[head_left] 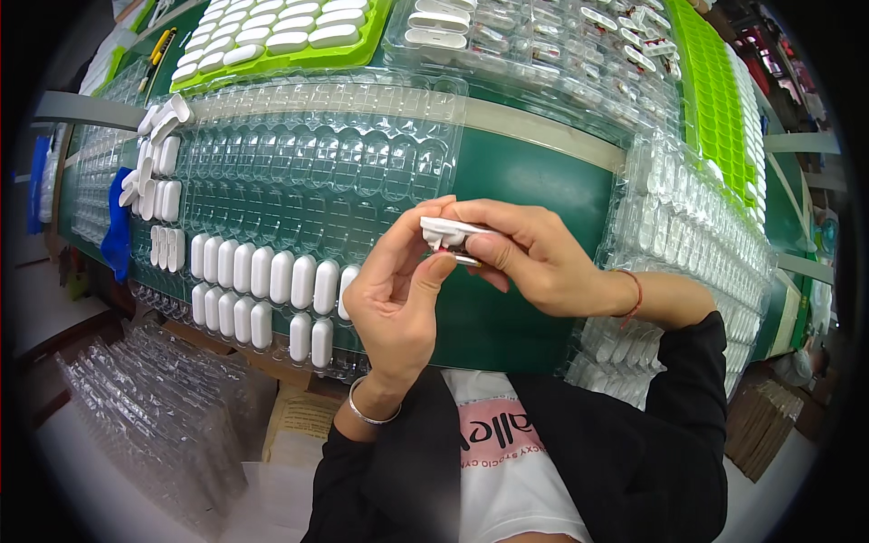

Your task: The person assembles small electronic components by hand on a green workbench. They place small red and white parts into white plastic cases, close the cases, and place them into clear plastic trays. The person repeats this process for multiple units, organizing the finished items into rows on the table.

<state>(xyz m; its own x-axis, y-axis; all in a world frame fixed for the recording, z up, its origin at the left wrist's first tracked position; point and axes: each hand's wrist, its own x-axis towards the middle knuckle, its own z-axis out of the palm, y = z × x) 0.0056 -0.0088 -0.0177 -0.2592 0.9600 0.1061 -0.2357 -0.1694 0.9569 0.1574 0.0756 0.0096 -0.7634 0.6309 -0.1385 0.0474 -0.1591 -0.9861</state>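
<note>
Both my hands are raised over the green tabletop and close on one small white plastic casing (445, 228). The casing looks parted, with a thin reddish bit and a darker piece showing between its halves. My left hand (396, 303), with a silver bangle at the wrist, pinches its left end, the thumb pressing from below. On the other end, my right hand (548, 262) grips with thumb and fingers; a red string circles that wrist. The fingers hide much of the casing's inside. Left of my left hand, rows of closed white oval casings (282, 276) sit in a clear tray (317, 136).
A bright green tray (373, 41) of white ovals lies at the far left. Casing halves with small parts fill a clear tray (543, 77) at the back. Stacked clear trays (697, 204) and another green tray (711, 86) stand right. Loose white halves (145, 172) lie near a blue cloth (118, 231).
</note>
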